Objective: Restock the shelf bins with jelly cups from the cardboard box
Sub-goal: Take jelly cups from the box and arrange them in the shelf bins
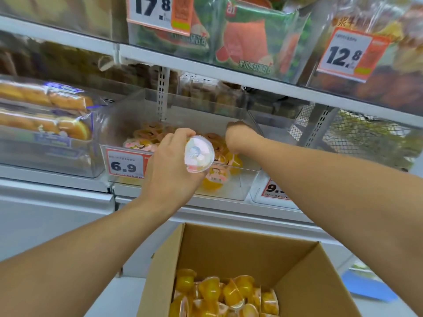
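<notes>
The left hand (170, 165) has its fingers (180, 135) curled around 1 jelly cup (199, 154), foil lid tipped toward the camera, held just in front of the clear shelf bin (242, 184). The right hand (240, 137) reaches over the bin's front wall and down among the cups; its fingers are bent away out of sight, so whether they grip anything cannot be told.

The bin sits on the middle shelf and holds a loose layer of jelly cups (146, 136), orange jelly with pink and white lids, more thickly piled toward the front right. A price tag reading 6.9 (126, 164) is fixed to its front. To its left a clear bin (68, 165) holds wrapped bread rolls (45, 110); to its right is another clear bin (258, 193) whose contents are hidden.

Below both forearms stands an open cardboard box (251, 252), with many orange jelly cups (229, 296) jumbled at its bottom.
</notes>
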